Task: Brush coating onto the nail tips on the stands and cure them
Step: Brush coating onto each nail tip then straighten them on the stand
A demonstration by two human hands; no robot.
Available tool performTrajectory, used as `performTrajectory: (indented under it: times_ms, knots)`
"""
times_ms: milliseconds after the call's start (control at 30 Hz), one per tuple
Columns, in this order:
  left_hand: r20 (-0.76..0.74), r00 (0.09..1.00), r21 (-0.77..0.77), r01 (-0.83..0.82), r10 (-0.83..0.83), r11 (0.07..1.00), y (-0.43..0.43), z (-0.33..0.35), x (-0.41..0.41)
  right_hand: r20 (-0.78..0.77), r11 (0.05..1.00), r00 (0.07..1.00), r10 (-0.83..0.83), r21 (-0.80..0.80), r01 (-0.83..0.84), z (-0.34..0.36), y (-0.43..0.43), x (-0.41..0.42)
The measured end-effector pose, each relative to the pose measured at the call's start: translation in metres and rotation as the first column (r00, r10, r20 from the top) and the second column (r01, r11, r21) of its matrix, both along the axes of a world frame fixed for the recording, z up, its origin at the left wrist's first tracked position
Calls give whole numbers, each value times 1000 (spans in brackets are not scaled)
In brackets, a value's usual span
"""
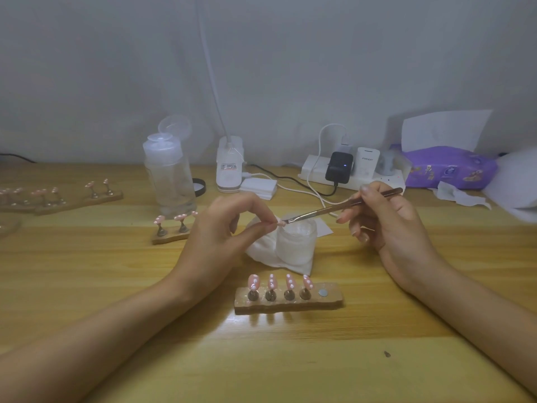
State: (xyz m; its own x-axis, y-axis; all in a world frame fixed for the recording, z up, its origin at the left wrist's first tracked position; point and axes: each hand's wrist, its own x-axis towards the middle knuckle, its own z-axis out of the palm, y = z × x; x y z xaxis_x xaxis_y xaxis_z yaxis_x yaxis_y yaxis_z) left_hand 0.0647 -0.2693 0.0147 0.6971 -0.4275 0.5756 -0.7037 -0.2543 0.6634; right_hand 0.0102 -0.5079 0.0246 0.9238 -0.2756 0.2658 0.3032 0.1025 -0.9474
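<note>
— Where's the small pink nail tip (280,224)?
— Mid-frame, pinched in the left hand (220,228) above the frosted glass jar (295,242).
— And the right hand (389,222)?
— Clamped on the thin metal-handled brush (334,209), bristles touching the tip.

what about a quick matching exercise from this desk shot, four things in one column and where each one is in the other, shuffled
Things:
1. brush
2. single nail tip
3. frosted jar
4. purple tissue pack

Places:
A. pinched in the left hand
B. back right of the desk, by the power strip
C. held in the right hand
D. on a white cloth, behind the near stand

Pairs: 1-C, 2-A, 3-D, 4-B
</note>
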Motion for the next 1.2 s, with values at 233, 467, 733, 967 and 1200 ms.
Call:
performTrajectory:
  times_ms: [233, 467, 733, 967, 1200]
  knots:
    - [10, 1000, 11, -2, 2, 1000, -1, 0, 0, 34, 999, 999, 12, -35, -11, -1, -1, 0]
    - [-1, 1000, 5, 1, -1, 1000, -1, 0, 0, 41, 999, 999, 34, -5, -34, 1, -1, -1]
    - [-43, 999, -11, 15, -16, 1000, 0, 0, 1, 44, 1000, 999, 18, -5, -18, 1, -1, -2]
    - [-61, 998, -14, 14, -15, 1000, 0, -1, 2, 22, 1000, 1000, -20, 16, 20, 0, -2, -2]
    - [-67, 998, -13, 20, -21, 1000, 0, -1, 1, 12, 999, 999, -48, 8, 48, -1, -4, 0]
